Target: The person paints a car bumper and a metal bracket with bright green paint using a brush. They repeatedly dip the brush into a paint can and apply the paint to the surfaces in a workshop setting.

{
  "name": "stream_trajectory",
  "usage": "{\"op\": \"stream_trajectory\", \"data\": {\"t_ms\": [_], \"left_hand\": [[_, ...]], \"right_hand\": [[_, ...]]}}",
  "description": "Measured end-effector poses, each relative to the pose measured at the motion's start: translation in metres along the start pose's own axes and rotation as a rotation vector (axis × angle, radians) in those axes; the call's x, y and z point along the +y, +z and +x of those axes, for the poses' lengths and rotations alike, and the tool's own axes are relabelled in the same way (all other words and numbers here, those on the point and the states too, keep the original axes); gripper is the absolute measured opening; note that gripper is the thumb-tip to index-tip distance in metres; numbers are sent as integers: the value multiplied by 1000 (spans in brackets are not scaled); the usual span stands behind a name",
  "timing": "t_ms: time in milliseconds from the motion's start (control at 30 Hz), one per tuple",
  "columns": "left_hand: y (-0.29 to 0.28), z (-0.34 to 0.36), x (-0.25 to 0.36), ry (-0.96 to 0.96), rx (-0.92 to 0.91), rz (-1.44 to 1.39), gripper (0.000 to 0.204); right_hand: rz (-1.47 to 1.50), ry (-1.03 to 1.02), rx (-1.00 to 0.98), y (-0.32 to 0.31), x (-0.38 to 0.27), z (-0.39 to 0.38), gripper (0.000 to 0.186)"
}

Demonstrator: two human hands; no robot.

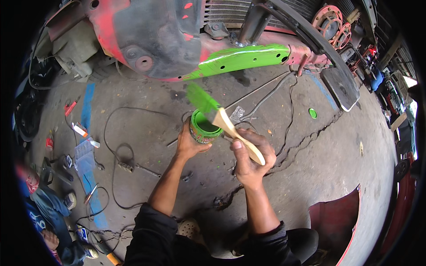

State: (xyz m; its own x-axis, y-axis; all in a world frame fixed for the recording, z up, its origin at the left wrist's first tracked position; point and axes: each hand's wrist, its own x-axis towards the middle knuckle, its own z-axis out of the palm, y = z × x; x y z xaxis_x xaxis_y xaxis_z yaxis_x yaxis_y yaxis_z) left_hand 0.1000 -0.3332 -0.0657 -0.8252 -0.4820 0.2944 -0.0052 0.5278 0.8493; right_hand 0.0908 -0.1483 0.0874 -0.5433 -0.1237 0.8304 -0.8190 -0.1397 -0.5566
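Note:
My left hand [188, 142] is wrapped round a small open paint can [202, 134], its rim and inside coated in bright green. In my right hand [254, 153] is a paintbrush [229, 123], gripped by its pale wooden handle. The wide bristles are loaded with green paint, slightly blurred, and point up and left above the can. Beyond them lies a metal vehicle beam [244, 61], partly covered in glossy green. Its right end and the panel on its left show red, pink and grey patches.
A green-coated can lid [313, 113] lies on the concrete floor at right. Cables [116, 153], a red-handled clamp [71, 107] and small tools spread over the left. A person [53, 208] sits at lower left. A dark red panel [337, 217] lies at lower right.

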Motion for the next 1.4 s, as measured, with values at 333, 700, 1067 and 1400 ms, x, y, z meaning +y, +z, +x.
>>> {"op": "stream_trajectory", "data": {"t_ms": [333,700,1067,1400], "left_hand": [[1,2,-3,21,-12,8,113],[-1,3,-21,-121,-59,-202,106],[-16,4,13,47,-44,-96,100],[-8,0,2,-18,5,-22,108]], "right_hand": [[65,305,129,10,11,28,15],[-409,-210,171,41,-5,10,17],[-88,-257,-52,91,-50,-26,24],[-3,199,150,36,2,1,24]]}}
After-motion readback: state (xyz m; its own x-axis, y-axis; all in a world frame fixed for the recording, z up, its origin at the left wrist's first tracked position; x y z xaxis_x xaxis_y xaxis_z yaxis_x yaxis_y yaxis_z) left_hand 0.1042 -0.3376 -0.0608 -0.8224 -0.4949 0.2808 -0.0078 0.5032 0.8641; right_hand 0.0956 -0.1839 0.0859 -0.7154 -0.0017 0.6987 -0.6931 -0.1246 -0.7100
